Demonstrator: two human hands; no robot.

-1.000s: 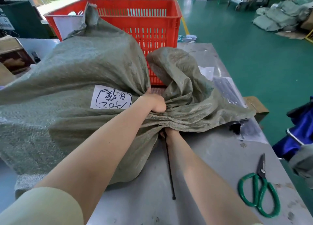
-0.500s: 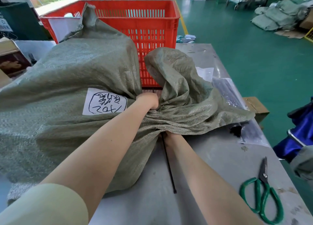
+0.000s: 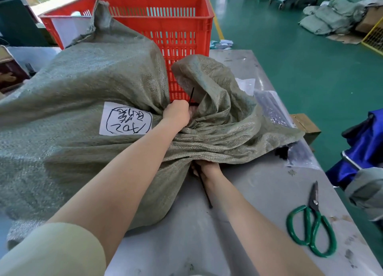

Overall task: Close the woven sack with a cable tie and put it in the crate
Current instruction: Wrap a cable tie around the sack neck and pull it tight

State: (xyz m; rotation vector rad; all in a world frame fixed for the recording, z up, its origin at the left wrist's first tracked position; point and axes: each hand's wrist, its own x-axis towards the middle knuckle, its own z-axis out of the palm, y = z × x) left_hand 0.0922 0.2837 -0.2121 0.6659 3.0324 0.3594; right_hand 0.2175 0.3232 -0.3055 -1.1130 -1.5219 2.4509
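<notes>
So we've got the big grey-green woven sack (image 3: 83, 114) lying on its side across the left half of the grey worktop (image 3: 259, 192), with its bunched neck pointing toward the middle and the loose mouth flopping out toward the right edge. Our left hand (image 3: 177, 111) is on top of the neck, fist closed tight around the gathered fabric, and one end of the black cable tie (image 3: 204, 189) pokes up just past the knuckles. Our right hand (image 3: 207, 169) is tucked under the neck from the near side, fingers curled around the bunched fabric and the tie, though the sack hides most of them so we can't tell exactly how tight that grip is. The tie's free tail runs out from under that hand toward the near edge, lying flat on the worktop. There's a white paper label (image 3: 125, 119) with handwriting in black marker stuck on the sack, just left of our left hand. The red crate (image 3: 186, 33) sits at the far edge of the worktop, right behind the sack, which leans against it. Green-handled scissors (image 3: 313, 224) lie near the right edge, well apart from both hands, blades closed and pointing away from us.
</notes>
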